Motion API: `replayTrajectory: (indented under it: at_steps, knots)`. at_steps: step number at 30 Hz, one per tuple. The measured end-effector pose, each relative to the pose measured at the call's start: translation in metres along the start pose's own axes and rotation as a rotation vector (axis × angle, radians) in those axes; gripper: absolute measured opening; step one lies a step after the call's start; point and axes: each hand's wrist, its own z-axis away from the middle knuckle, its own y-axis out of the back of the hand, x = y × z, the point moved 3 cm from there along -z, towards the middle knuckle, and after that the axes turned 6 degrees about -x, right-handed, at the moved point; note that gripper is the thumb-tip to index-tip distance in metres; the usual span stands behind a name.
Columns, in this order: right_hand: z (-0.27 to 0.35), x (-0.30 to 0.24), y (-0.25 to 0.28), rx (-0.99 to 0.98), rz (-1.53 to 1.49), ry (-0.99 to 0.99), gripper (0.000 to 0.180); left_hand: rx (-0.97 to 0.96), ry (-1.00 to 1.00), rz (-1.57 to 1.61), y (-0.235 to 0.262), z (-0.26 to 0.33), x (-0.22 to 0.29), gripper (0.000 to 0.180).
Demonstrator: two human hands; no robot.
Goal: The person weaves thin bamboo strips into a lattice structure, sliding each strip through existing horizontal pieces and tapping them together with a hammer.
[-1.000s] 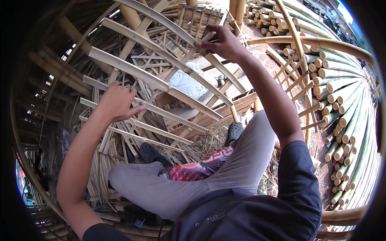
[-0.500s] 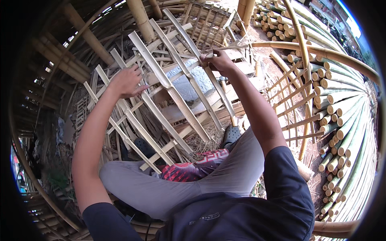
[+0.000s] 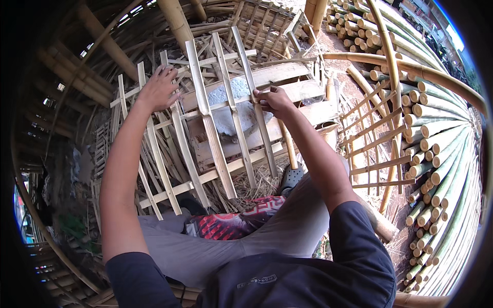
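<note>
A lattice of pale split-bamboo slats, crossed by thinner strips, lies in front of me above my lap. My right hand pinches the rightmost slat near the middle crosspiece, thumb and fingers closed on it. My left hand rests over the upper part of a slat on the left side, its fingers spread and apart; its palm side is hidden. Under the lattice sits a grey stone block among wooden planks. A wooden handle stands upright close to the right edge of the lattice.
Cut bamboo poles are stacked at the right. Another bamboo lattice leans beside them, under a curved pole. Bamboo posts rise at the back. A red and black printed bag lies between my legs; scraps and shavings cover the ground.
The lattice has turned clockwise, its slats now standing steeper, and it has shifted down at its far right corner. My right hand moved slightly nearer; my left hand moved slightly farther away.
</note>
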Motion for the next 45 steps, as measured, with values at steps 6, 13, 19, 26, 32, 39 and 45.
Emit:
replayTrajectory:
  at_steps: [6, 13, 19, 26, 32, 39, 45]
  knots:
    - [0.011, -0.004, -0.027, 0.061, 0.062, 0.064, 0.032, -0.08, 0.135, 0.009, -0.031, -0.001, -0.003, 0.022]
    - [-0.014, 0.009, -0.022, 0.149, 0.34, 0.215, 0.034, -0.113, 0.203, 0.072, -0.067, 0.007, 0.002, 0.019]
    - [-0.011, 0.009, -0.024, 0.134, 0.372, 0.138, 0.036, -0.012, 0.337, 0.249, -0.076, 0.008, 0.021, 0.034]
    - [-0.002, 0.007, -0.017, 0.114, 0.45, 0.099, 0.033, 0.317, 0.593, 0.633, -0.018, 0.051, 0.135, 0.04]
    - [0.001, 0.001, -0.018, 0.056, 0.519, 0.091, 0.033, 0.297, 0.918, 0.428, -0.033, 0.104, 0.182, 0.037]
    - [-0.008, -0.002, -0.013, 0.123, 0.856, 0.184, 0.035, 0.289, 0.992, 0.638, -0.049, 0.112, 0.196, 0.035]
    - [0.003, -0.006, -0.016, 0.21, 0.975, 0.29, 0.047, 0.387, 0.955, 0.603, -0.065, 0.113, 0.195, 0.031]
